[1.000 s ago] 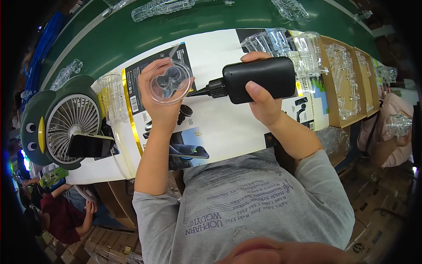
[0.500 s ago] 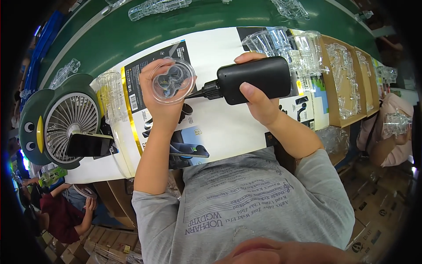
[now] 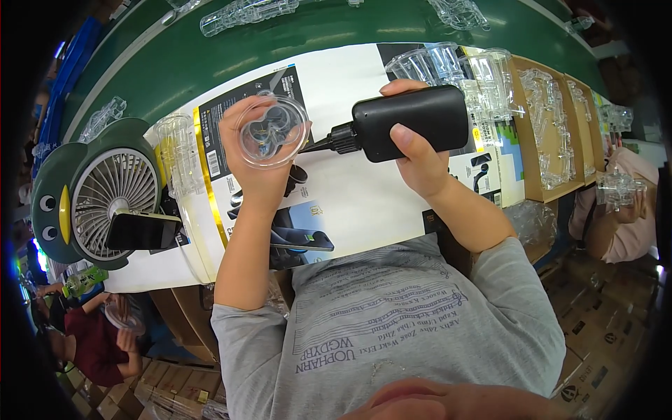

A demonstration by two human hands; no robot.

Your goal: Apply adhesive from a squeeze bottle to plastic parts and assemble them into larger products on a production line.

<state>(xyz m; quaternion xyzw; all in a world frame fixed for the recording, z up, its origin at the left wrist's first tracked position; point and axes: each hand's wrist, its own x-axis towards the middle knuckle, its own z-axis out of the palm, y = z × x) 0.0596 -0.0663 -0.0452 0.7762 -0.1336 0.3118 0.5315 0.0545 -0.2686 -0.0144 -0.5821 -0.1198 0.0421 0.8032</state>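
Well left of the left-hand grip: dark green plastic fan with a penguin face and round pale grille, dark-screened slim phone in front of it. Next, nearer that grip, group of clear plastic cup-shaped pieces.

Left hand: fingers curled round a round clear plastic cup, opened only to the cup's width. Cup's mouth faces the camera, lobed shape inside. White printed sheet lies under both grips.

Between the grips: thin tapered black nozzle, pointing left, tip right by the cup's lower right rim. Touching or just apart, can't tell; no liquid visible either.

Right hand: wrapped round a flat black plastic squeeze bottle, thumb on the near face, fingers over the far edge, closed to bottle thickness. Bottle lies roughly level.

Just beyond the bottle, up and right: cluster of clear plastic cups. Further right of that grip: brown cardboard tray with clear plastic parts inside.

Risks, my judgement: squeezing too hard could flood the cup or drip on the sheet; either wrist drifting could slide the tip off the rim; a loose left grip could let the smooth cup turn; swinging the bottle right could knock the cluster.
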